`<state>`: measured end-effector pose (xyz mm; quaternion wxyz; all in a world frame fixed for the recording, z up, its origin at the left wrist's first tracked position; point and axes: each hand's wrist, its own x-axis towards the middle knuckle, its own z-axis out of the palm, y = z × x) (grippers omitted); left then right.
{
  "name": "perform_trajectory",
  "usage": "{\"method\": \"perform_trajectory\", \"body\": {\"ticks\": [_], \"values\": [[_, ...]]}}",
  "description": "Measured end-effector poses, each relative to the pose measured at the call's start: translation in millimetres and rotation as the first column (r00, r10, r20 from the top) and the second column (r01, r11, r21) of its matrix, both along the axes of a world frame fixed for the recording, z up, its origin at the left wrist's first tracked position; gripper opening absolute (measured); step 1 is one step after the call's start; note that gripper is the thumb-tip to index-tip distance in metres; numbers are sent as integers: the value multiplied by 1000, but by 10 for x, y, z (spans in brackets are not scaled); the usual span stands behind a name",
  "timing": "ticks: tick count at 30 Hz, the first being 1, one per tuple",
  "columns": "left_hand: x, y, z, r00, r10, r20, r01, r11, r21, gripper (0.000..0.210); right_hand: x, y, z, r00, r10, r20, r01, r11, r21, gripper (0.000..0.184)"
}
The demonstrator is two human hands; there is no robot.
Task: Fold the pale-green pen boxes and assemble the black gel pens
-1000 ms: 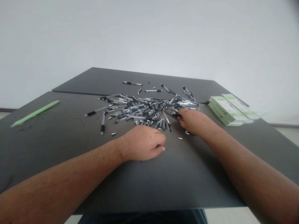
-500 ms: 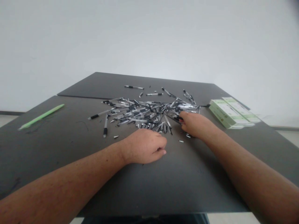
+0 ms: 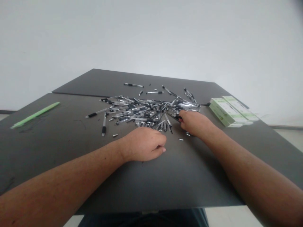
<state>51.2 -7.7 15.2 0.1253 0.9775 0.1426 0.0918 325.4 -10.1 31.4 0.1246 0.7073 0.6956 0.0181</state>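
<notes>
A heap of clear pens with black grips (image 3: 139, 110) is strewn across the middle of the dark table. My left hand (image 3: 145, 143) rests at the heap's near edge, fingers curled together; whatever may be inside them is hidden. At the heap's right side, my right hand (image 3: 194, 122) has its fingertips closed on the dark end of a pen (image 3: 174, 116), which still lies among the others. Small silver pen tips (image 3: 181, 139) lie on the tabletop close to both hands.
Green-and-white boxes (image 3: 229, 112) sit on the right. A long light-green pen-shaped stick (image 3: 35, 115) lies at the left. A few loose pens (image 3: 133, 85) are scattered behind the heap, past a seam in the table (image 3: 78, 176). A white wall stands behind.
The whole view has shifted slightly, so everything appears a little higher and further left. Both hands keep nearly the same place and pose against the heap.
</notes>
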Motion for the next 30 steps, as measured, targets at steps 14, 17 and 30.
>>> {"method": "perform_trajectory", "body": {"ticks": [14, 17, 30], "values": [[9, 13, 12, 1000, 3, 0, -3, 999, -42, 22, 88, -57, 67, 1000, 13, 7, -13, 1000, -7, 24], [8, 20, 2, 1000, 4, -9, -5, 999, -37, 22, 108, -55, 63, 1000, 18, 9, -18, 1000, -12, 26], [35, -4, 39, 999, 28, -21, -28, 1000, 6, 24, -39, 178, 51, 988, 121, -94, -99, 973, 206, 31]]}}
